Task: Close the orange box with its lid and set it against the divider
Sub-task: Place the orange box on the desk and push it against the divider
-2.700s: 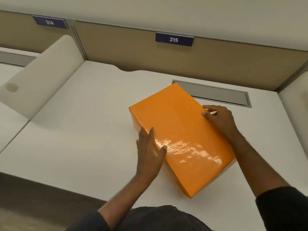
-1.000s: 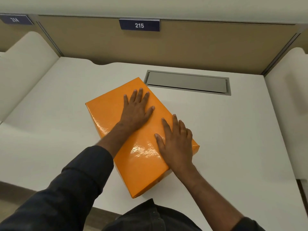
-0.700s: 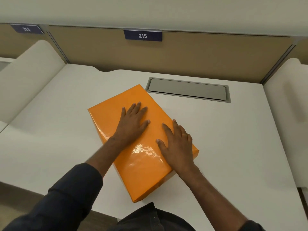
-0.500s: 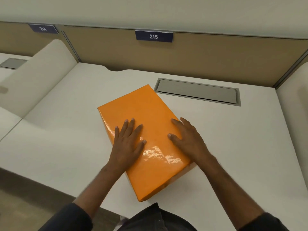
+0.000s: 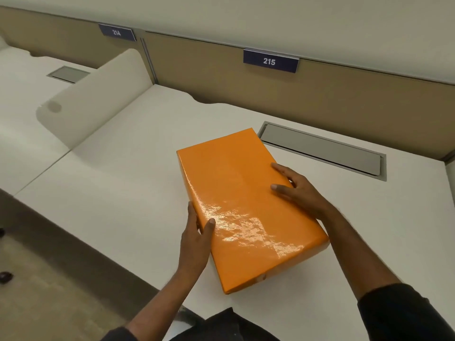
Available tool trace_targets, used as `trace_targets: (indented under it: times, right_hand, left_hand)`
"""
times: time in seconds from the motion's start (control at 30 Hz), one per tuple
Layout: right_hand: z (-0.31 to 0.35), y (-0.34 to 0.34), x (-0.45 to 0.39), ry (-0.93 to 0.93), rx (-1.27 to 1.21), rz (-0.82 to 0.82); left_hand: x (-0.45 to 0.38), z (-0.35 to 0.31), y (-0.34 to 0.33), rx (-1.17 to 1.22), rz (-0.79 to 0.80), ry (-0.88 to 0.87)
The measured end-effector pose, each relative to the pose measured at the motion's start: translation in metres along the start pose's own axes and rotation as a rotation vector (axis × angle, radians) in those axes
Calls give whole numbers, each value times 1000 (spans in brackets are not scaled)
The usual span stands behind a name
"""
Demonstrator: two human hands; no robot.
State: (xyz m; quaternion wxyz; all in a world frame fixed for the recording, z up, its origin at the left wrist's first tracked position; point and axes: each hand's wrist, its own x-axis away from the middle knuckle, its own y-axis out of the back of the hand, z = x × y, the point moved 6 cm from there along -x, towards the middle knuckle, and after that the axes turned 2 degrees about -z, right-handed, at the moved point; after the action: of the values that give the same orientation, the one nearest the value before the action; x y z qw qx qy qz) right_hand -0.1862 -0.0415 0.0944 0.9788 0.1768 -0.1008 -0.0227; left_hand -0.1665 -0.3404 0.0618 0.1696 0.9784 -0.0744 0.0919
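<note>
The glossy orange box (image 5: 242, 205) lies on the white desk (image 5: 123, 193) with its lid on, turned at an angle, its far corner near the grey hatch. My left hand (image 5: 197, 237) grips the box's left long side, thumb on top and fingers down the side. My right hand (image 5: 298, 190) holds the right long side, thumb on the lid and fingers curled over the edge. The white rounded divider (image 5: 98, 102) stands at the desk's left edge, well apart from the box.
A grey cable hatch (image 5: 322, 150) is set into the desk behind the box. A tan back panel (image 5: 344, 102) carries a label 215 (image 5: 270, 61). Another divider edge shows at the far right. The floor lies at lower left.
Both hands have slid off the lid's top outward to the box's long sides and now grip it. The view has swung to the left, showing more of the divider.
</note>
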Motion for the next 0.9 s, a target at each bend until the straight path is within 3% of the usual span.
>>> trace_targets:
  times: [0.23, 0.53, 0.9]
  right_hand:
    - [20, -17, -14, 11, -2, -41]
    - [100, -63, -72, 68, -26, -141]
    - [166, -170, -169, 44, -110, -483]
  left_hand:
    - [-19, -7, 34, 82, -50, -30]
    - [-108, -39, 129, 80, -105, -179]
    - [-277, -77, 268, -111, 121, -307]
